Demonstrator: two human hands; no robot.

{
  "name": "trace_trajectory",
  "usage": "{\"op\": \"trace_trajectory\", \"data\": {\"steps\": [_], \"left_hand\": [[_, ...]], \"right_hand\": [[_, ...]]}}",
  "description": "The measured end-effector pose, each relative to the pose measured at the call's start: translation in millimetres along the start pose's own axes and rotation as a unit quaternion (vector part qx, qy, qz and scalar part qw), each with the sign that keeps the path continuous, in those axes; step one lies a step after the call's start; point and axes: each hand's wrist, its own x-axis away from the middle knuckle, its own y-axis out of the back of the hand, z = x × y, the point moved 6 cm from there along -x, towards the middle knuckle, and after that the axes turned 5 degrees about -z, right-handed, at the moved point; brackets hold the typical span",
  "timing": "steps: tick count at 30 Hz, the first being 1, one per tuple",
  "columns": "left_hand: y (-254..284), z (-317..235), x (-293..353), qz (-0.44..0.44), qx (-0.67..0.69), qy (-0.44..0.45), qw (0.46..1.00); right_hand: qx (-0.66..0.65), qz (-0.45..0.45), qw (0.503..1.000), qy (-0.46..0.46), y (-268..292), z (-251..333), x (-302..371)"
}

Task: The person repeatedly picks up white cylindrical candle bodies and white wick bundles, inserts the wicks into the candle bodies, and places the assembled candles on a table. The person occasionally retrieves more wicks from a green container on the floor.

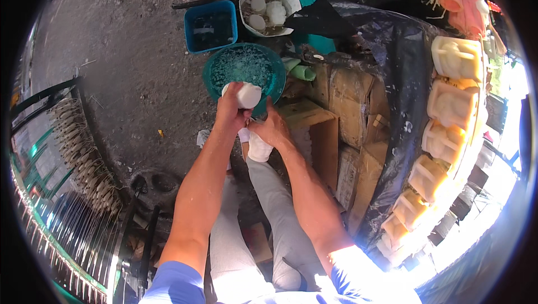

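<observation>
My left hand (233, 107) is closed around a smooth, rounded white piece (249, 96) that looks like wax, held over the near rim of a green basin (210, 82). Cloudy water with bubbles fills that basin. Close by on its right, my right hand (270, 130) curls over a bumpy white piece (259, 148), just above my grey trouser leg. Its fingers are partly hidden. Both hands nearly touch each other in front of the basin.
Beyond the basin stand a blue square tub (188, 29) of dark liquid and a white bowl (244, 9) holding several white pieces. Cardboard boxes (350, 99) are stacked on the right, below yellowish block-shaped pieces (453, 102) in a row. A rack of hanging strings (84, 152) stands left.
</observation>
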Motion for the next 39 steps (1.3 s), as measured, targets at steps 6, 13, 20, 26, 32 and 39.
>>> {"op": "trace_trajectory", "data": {"steps": [6,13,20,26,32,39], "left_hand": [[4.0,2.3,-65.0,-0.039,-0.048,0.014,0.998],[25.4,-15.1,-105.6,-0.241,-0.303,-0.264,0.884],[10.0,-31.6,-139.3,-0.231,-0.530,-0.385,0.719],[22.7,-16.8,-64.4,-0.113,-0.113,-0.054,0.986],[11.1,-27.8,-6.6,-0.019,-0.011,0.068,0.997],[13.1,-36.2,7.0,-0.018,-0.017,0.015,1.000]], "right_hand": [[0.002,0.068,0.996,0.053,-13.8,-9.7,-49.3],[-0.080,0.097,0.991,-0.054,-29.6,-36.4,-59.2],[-0.219,0.114,0.961,-0.120,-28.7,-51.5,-2.2],[-0.222,0.111,0.968,-0.031,-7.4,-15.7,-6.4],[-0.006,0.137,0.979,0.149,3.2,40.3,-4.6],[-0.301,0.095,0.941,-0.125,-6.0,-8.2,-20.7]]}}
